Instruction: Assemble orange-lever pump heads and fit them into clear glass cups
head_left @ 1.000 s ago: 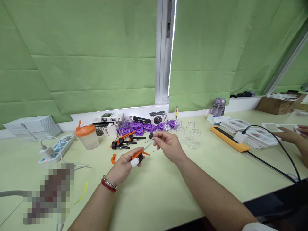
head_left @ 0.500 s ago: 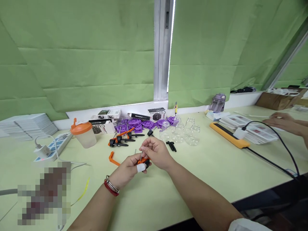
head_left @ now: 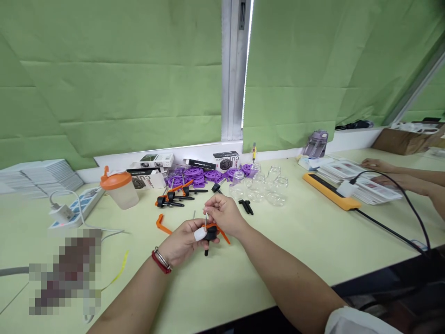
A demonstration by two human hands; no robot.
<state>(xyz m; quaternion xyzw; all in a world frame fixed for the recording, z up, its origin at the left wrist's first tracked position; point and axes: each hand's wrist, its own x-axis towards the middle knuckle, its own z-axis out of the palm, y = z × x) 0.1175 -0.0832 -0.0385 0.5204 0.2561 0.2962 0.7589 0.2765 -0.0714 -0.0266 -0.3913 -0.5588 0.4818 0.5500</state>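
My left hand [head_left: 182,241], a white wrap on its thumb, is closed around a black round part [head_left: 210,233] with a stem pointing down. A curved orange piece [head_left: 224,234] sits against the top of this part and reaches out to the right. My right hand [head_left: 225,214] pinches a thin metal rod [head_left: 206,219] that stands upright from the orange piece. Whether the rod is fixed there, I cannot tell. Left of my hands lies a loose orange piece [head_left: 162,224], and beyond it are several black-and-orange assemblies [head_left: 177,196]. Two small black pieces [head_left: 246,207] lie to the right.
Purple plastic parts [head_left: 194,177] are heaped at the back beside cup holder boxes [head_left: 149,180]. Clear rounded containers [head_left: 277,192] stand right of them. An orange-lidded cup [head_left: 121,190] and power strip [head_left: 78,208] are left. A co-worker's hands [head_left: 392,178] touch paper stacks near an orange power strip [head_left: 330,194].
The black part in my left hand has turned upright, so its stem and the orange piece's arm now show. My right hand still pinches the rod. The co-worker's hands have shifted left.
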